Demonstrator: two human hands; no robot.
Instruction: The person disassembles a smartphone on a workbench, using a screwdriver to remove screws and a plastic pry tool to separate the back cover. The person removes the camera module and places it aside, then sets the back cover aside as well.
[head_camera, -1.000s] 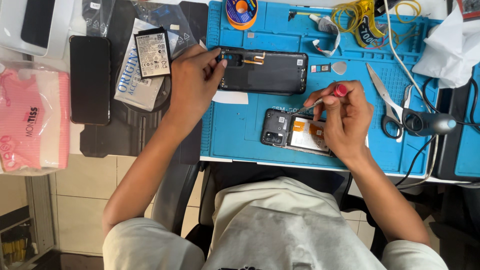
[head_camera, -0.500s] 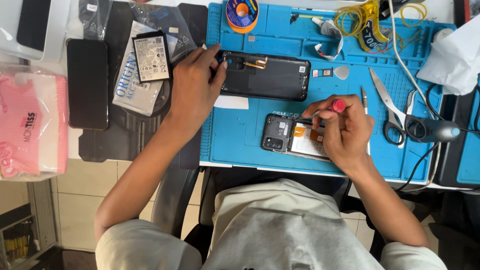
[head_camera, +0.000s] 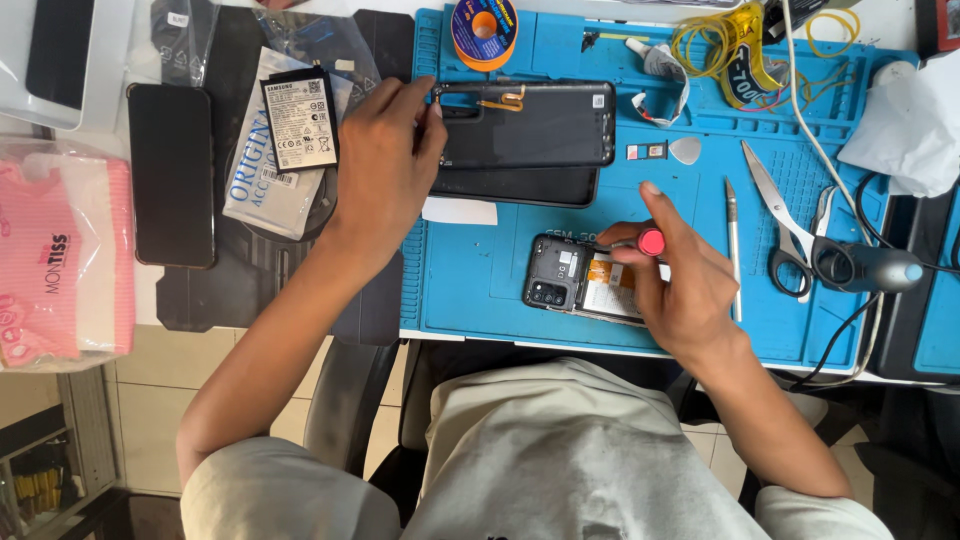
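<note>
My left hand (head_camera: 385, 165) reaches across the blue work mat (head_camera: 480, 290), and its fingertips pinch the top-left corner of a black phone back cover (head_camera: 540, 125). That cover lies on another dark phone panel (head_camera: 520, 187). My right hand (head_camera: 690, 285) grips a small screwdriver with a red cap (head_camera: 652, 242), index finger raised. The screwdriver's tip is hidden over an opened phone (head_camera: 562, 275) with its camera module and battery label exposed.
A loose phone battery (head_camera: 300, 118) lies on plastic packets, beside a dark phone (head_camera: 172, 172). Scissors (head_camera: 785, 225), tweezers (head_camera: 733, 245), a tape roll (head_camera: 483, 28), yellow bands (head_camera: 735, 50) and cables crowd the mat's right. A pink packet (head_camera: 55, 265) sits at the far left.
My right hand has tipped the screwdriver lower toward the opened phone and raised its index finger. My left hand stays at the cover's corner. The view has shifted slightly.
</note>
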